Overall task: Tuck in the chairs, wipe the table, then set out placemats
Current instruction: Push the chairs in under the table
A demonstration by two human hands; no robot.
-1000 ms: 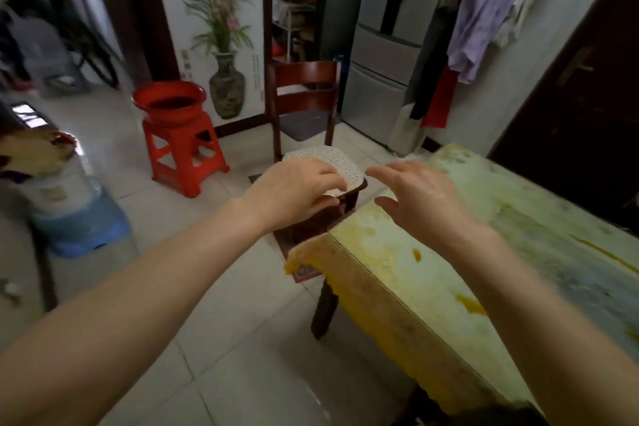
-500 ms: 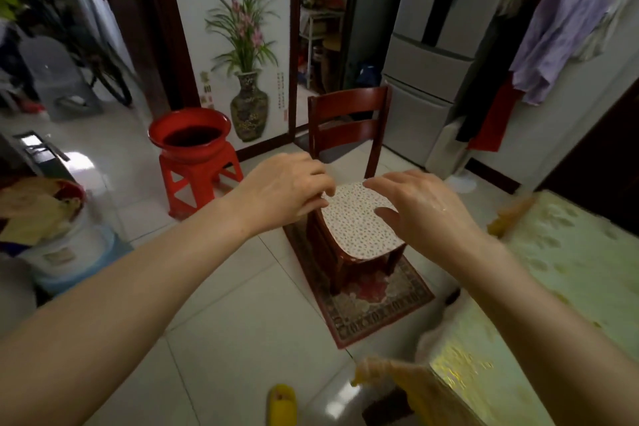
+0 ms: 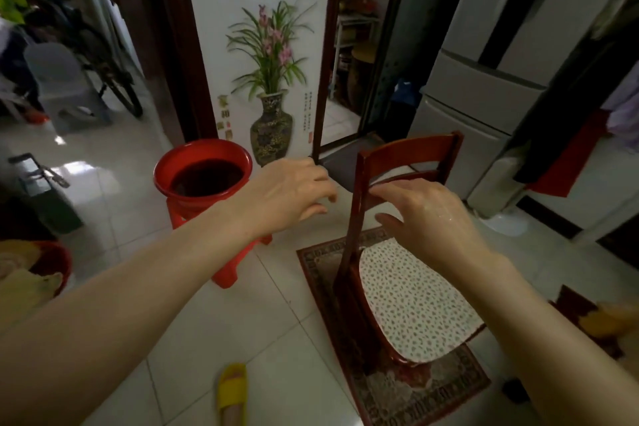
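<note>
A dark red wooden chair [image 3: 408, 156] with a white flowered seat cushion [image 3: 415, 301] stands on a small patterned rug [image 3: 425, 394], its backrest toward the far doorway. My left hand [image 3: 290, 194] hovers just left of the backrest's left post, fingers apart and curled, holding nothing. My right hand [image 3: 428, 214] is in front of the backrest with its fingertips at the lower slat and the thumb spread below. Only a yellow corner of the table's cloth [image 3: 612, 322] shows at the right edge.
A red basin [image 3: 204, 176] sits on a red plastic stool [image 3: 224, 273] left of the chair. A yellow slipper [image 3: 231, 387] lies on the tiled floor. A fridge [image 3: 484, 79] stands behind the chair. A tub with yellow cloths [image 3: 31, 273] is at far left.
The view has turned away from the table and closed in on the chair. Both hands have risen from over the seat to the backrest.
</note>
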